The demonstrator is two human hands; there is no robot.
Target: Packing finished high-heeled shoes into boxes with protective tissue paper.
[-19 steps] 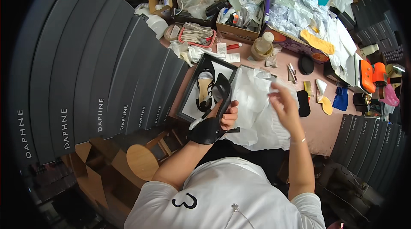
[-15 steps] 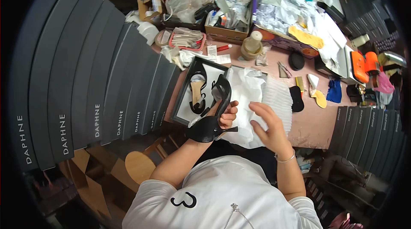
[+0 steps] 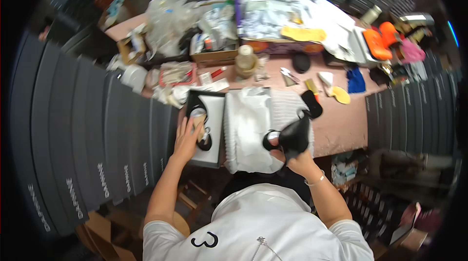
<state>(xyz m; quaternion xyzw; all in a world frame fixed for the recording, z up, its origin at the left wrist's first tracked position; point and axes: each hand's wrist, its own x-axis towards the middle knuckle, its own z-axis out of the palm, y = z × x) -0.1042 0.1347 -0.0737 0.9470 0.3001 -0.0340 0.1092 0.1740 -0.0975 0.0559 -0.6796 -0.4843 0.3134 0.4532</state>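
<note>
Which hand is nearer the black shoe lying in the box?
Left. The left hand is at the boxed shoe, partly covering it; the right hand is off to its right, holding the other shoe.

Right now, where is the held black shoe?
Head view, right of centre: the black shoe is in the right hand, over the ribbed white padding.

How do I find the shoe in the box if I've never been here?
Start at the pink table and find the open box left of the white paper. Inside, under the left hand, is a black shoe with a tan insole. Unlike the other black shoe, in the right hand, it lies boxed.
</note>
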